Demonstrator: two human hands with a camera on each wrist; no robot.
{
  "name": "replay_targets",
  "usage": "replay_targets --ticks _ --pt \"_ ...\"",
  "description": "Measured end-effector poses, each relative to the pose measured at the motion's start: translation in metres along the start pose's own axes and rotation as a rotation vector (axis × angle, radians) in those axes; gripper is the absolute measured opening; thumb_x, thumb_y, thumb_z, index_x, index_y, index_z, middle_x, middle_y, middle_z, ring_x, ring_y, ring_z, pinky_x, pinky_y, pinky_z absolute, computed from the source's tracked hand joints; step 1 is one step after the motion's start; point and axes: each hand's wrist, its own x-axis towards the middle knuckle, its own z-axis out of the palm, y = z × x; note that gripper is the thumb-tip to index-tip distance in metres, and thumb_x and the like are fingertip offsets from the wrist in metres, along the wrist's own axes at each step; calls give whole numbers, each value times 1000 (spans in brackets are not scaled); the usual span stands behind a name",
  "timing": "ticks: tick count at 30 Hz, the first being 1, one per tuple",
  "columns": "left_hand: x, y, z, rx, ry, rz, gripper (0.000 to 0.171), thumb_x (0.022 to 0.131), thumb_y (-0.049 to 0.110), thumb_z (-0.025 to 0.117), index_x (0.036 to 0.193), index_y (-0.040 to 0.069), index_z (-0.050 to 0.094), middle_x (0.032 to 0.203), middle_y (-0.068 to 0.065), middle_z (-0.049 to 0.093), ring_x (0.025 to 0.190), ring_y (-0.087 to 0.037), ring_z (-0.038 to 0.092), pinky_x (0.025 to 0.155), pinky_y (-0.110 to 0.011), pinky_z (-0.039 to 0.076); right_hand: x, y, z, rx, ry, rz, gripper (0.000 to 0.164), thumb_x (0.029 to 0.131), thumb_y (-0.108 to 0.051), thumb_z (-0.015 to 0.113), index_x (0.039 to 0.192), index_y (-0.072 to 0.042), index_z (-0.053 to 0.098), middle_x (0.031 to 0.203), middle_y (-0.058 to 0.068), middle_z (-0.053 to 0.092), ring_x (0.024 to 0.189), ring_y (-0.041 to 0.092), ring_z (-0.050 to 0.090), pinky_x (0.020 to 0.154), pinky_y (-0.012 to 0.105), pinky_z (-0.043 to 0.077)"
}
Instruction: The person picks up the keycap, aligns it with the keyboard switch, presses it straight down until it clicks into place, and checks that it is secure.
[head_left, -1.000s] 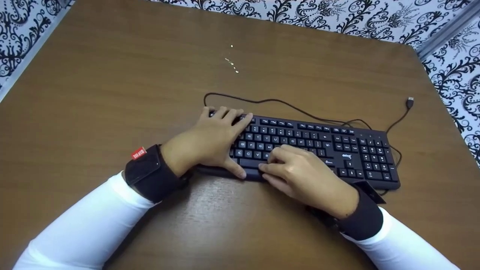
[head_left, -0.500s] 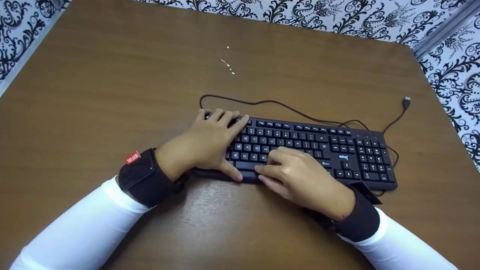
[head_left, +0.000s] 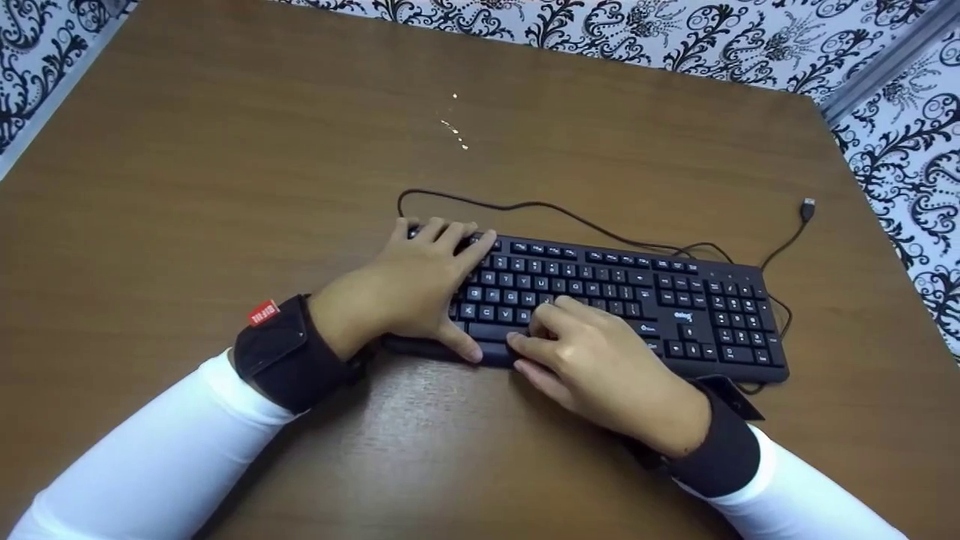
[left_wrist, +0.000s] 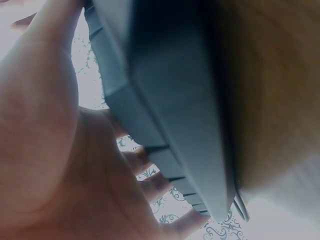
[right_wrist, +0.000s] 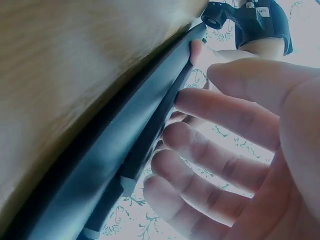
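A black wired keyboard [head_left: 679, 322] lies at a slant on the wooden table. Over its left end my left hand [head_left: 420, 289] is spread, the fingertips at the back edge and the thumb low by the front edge. The left wrist view shows that hand [left_wrist: 100, 170] stretched along the keyboard's side [left_wrist: 185, 95]. My right hand [head_left: 600, 360] hovers low over the front middle, its index fingertip right at the space bar [head_left: 491, 331]. In the right wrist view the other fingers of this hand [right_wrist: 220, 165] are loosely bent, with nothing between them and the thumb.
The keyboard's cable [head_left: 517, 206] runs behind it in a long bend, and its USB plug [head_left: 807, 210] lies at the right. Small shiny specks [head_left: 454, 132] mark the table [head_left: 225, 187] farther back. Patterned black and white wallpaper [head_left: 712, 37] borders the table's far side.
The whole scene has drifted slightly left in the head view. Both hands keep nearly the same places on the keyboard; the right wrist sits a little lower in the view.
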Motion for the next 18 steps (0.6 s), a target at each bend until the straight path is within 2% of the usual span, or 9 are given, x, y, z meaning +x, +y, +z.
replay_targets --ticks 5,12,18 --pt "0 -1 1 12 7 0 137 59 87 68 162 14 14 164 -17 23 149 -39 25 117 -65 20 0 2 -1 19 -16 18 22 90 -29 73 107 -16 80 91 -1 63 76 14 52 60 27 49" --pt "-2 -3 3 16 26 -4 137 59 87 68 162 14 15 164 -17 24 148 -40 27 116 -67 21 5 1 0 36 -44 34 23 91 -30 72 108 -17 80 91 -1 61 79 15 51 65 29 49" --pt "0 0 2 0 32 4 137 58 86 70 162 14 16 164 -17 25 149 -39 26 117 -67 20 0 0 0 61 -71 54 25 92 -30 71 109 -13 79 86 -1 64 74 14 59 64 31 54"
